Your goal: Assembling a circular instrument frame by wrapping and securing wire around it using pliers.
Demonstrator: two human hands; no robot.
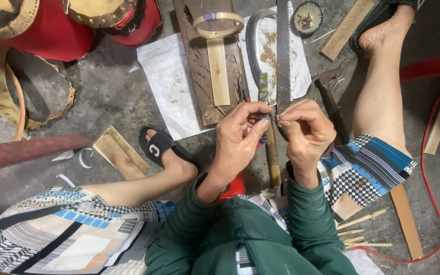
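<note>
The left hand [238, 137] and right hand [304, 130] meet fingertip to fingertip, both pinched shut on a thin purple strip [265, 118] held taut between them just above the floor, likely so it can be worked closely; below lie a hand saw [283, 56] and a curved knife [253, 48] on white paper [171, 76], within reach; a bamboo ring [218, 23] rests on a wooden board [197, 71] beyond.

No packages, labels, signs or screens.
</note>
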